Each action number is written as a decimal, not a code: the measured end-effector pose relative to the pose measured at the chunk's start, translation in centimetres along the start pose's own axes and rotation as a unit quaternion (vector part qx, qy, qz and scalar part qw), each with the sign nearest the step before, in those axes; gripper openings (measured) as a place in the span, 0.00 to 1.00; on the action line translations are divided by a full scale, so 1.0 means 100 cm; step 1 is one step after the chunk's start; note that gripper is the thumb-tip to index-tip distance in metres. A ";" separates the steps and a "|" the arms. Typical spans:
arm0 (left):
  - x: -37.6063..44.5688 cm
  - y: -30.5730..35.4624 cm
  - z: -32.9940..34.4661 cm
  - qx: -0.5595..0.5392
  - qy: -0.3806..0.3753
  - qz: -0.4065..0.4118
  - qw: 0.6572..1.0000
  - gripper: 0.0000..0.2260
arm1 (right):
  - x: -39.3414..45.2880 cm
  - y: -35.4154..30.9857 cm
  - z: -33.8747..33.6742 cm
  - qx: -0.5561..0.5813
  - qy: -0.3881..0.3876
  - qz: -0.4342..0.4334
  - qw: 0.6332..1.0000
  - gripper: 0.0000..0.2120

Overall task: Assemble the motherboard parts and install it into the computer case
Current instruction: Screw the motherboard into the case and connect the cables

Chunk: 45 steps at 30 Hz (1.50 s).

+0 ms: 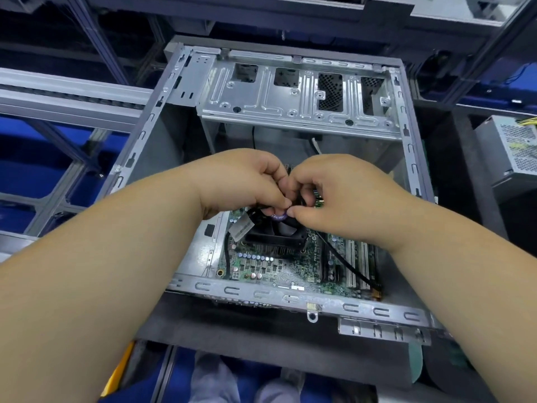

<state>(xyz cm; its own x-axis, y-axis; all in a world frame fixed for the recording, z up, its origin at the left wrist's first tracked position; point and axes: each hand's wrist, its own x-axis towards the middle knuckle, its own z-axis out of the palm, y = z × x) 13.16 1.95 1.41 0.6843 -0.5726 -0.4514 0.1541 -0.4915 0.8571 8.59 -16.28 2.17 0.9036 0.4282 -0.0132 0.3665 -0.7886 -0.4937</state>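
Note:
An open grey computer case [290, 295] lies in front of me with a green motherboard [276, 266] inside it. A black CPU fan [276, 231] with a purple centre label sits on the board. My left hand [241, 181] and my right hand [334, 196] meet just above the fan, fingers curled, both pinching black cables [255, 212] between thumb and fingertips. One thin black cable [343, 257] runs from under my right hand down to the board's lower right corner. A white-grey connector [241, 226] hangs left of the fan. My hands hide the upper part of the board.
A silver drive cage [296, 91] spans the far end of the case. A grey power supply [511, 146] with yellow wires stands at the right. Metal rails and blue bins [29, 170] lie to the left. White expansion slots [357, 266] line the board's right side.

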 end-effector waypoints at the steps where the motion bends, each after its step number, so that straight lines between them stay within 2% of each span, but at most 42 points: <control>1: 0.000 0.000 0.001 0.000 0.000 -0.003 1.000 0.07 | 0.000 -0.001 0.000 -0.004 -0.003 -0.005 1.000 0.04; 11: -0.004 0.005 0.004 0.035 0.027 -0.013 0.999 0.07 | 0.002 -0.001 0.003 -0.017 -0.011 0.003 1.000 0.06; 17: -0.020 0.015 -0.008 0.126 0.022 -0.037 0.991 0.03 | -0.001 -0.003 0.002 0.021 0.017 -0.013 1.000 0.08; 21: -0.032 0.020 -0.029 0.275 0.053 -0.048 0.959 0.02 | 0.000 -0.001 0.001 0.037 0.031 -0.005 0.999 0.06; 25: -0.035 0.008 -0.035 0.374 -0.002 -0.116 0.920 0.05 | 0.002 0.002 0.002 0.030 0.021 0.010 0.999 0.04; 31: -0.027 -0.011 -0.032 0.516 -0.047 -0.133 0.845 0.09 | 0.003 0.002 0.003 0.027 -0.004 0.015 1.000 0.03; 34: -0.021 -0.014 -0.034 0.515 -0.057 -0.140 0.844 0.10 | 0.003 0.002 0.003 0.024 -0.009 0.012 1.000 0.04; 38: -0.017 -0.020 -0.041 0.466 -0.011 -0.159 0.870 0.05 | 0.003 0.002 0.001 0.026 -0.008 0.007 1.000 0.04; 40: -0.014 -0.024 -0.045 0.437 0.008 -0.185 0.880 0.04 | 0.003 0.001 0.000 0.024 -0.008 0.007 1.000 0.04; 45: -0.003 -0.027 -0.053 0.373 -0.018 -0.267 0.888 0.09 | 0.005 0.003 0.001 0.015 -0.023 0.023 0.999 0.04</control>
<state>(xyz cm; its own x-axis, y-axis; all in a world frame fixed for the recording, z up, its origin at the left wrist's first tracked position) 16.28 6.93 0.55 0.6299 -0.1406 -0.7638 -0.0740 -0.9899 0.1212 9.11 -16.26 1.99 0.9076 0.4129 -0.0757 0.3181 -0.7941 -0.5179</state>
